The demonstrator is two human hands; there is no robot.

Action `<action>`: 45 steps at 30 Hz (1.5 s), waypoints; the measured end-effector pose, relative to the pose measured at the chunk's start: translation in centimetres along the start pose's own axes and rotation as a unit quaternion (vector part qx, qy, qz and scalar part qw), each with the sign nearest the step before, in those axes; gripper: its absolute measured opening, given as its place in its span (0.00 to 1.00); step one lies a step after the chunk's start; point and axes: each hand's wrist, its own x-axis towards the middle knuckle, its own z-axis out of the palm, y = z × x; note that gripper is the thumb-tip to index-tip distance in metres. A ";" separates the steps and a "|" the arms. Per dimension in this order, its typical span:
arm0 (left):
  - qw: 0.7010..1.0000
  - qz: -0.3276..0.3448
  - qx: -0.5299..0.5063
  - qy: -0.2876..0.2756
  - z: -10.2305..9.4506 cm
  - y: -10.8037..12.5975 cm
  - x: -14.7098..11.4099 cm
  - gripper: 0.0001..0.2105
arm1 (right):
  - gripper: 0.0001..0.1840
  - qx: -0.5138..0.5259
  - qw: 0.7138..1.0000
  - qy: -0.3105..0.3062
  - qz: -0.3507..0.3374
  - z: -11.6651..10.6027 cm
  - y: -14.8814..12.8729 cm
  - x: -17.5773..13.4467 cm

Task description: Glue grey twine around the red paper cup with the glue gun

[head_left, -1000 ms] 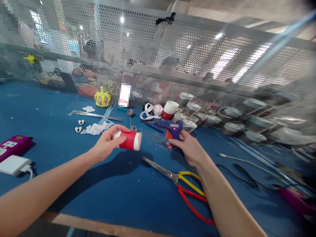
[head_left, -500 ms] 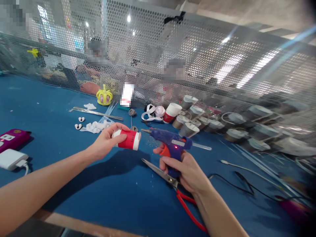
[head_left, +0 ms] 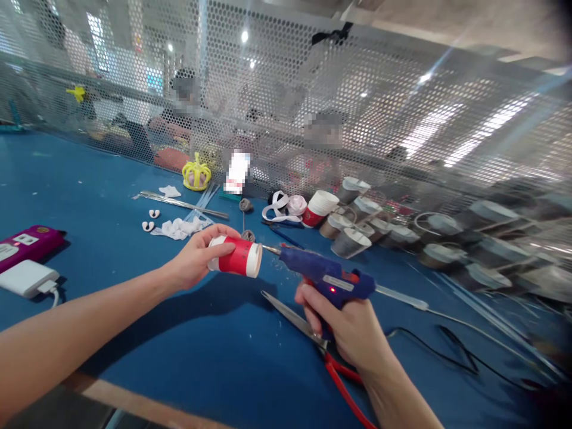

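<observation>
My left hand [head_left: 201, 255] grips a red and white paper cup [head_left: 239, 257] lying on its side in the air, its open end facing right. In my right hand [head_left: 342, 313] is a blue hot glue gun [head_left: 324, 271] with a red light lit and a clear glue stick [head_left: 400, 296] out of its back. The nozzle points left at the cup's rim; whether it touches cannot be made out. Below the glue gun lie red-handled scissors [head_left: 304, 325] on the blue table [head_left: 201, 357], partly hidden by my right hand.
Behind are stacked paper cups [head_left: 322, 205], white ribbon [head_left: 273, 208], several grey lidded cups [head_left: 351, 238], a yellow crown-shaped piece [head_left: 196, 174] and a lit phone [head_left: 236, 173]. Left lie a purple power strip [head_left: 38, 245] and a white charger [head_left: 27, 278]. A perforated metal screen [head_left: 268, 77] closes the back.
The glue gun has tilted, its rear dropping, and its nozzle has come nearer the cup's rim. The cup's open end has turned slightly toward me. The whole view has shifted a little.
</observation>
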 end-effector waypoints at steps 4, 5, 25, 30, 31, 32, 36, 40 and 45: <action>1.000 -0.005 -0.004 -0.005 0.2 0.2 -0.1 0.10 | 0.16 -0.030 0.999 0.011 0.017 0.2 -0.2 -0.2; 1.000 -0.005 -0.005 -0.005 0.3 0.3 -0.1 0.10 | 0.16 -0.033 0.999 0.014 0.015 0.2 -0.2 -0.3; 0.999 0.007 0.036 -0.004 0.4 0.5 -0.2 0.11 | 0.17 -0.088 0.995 0.003 0.037 0.1 -0.5 -0.6; 0.996 0.044 0.080 -0.008 0.3 0.6 -0.3 0.09 | 0.17 -0.096 0.994 0.014 0.040 -0.1 -0.6 -0.7; 0.995 0.046 0.088 -0.009 0.2 0.6 -0.3 0.08 | 0.17 -0.095 0.995 0.018 0.037 -0.1 -0.7 -0.7; 0.994 0.047 0.093 -0.011 0.2 0.6 -0.3 0.08 | 0.17 -0.093 0.995 0.022 0.036 -0.1 -0.7 -0.7; 0.995 0.044 0.093 -0.012 0.3 0.6 -0.4 0.08 | 0.17 -0.086 0.996 0.012 0.027 0.0 -0.6 -0.5; 0.997 0.033 0.069 -0.005 0.4 0.6 -0.3 0.09 | 0.17 -0.093 0.995 -0.002 0.033 0.1 -0.5 -0.5; 0.998 0.036 0.059 -0.004 0.3 0.5 -0.3 0.09 | 0.17 -0.100 0.994 -0.012 0.041 0.1 -0.6 -0.7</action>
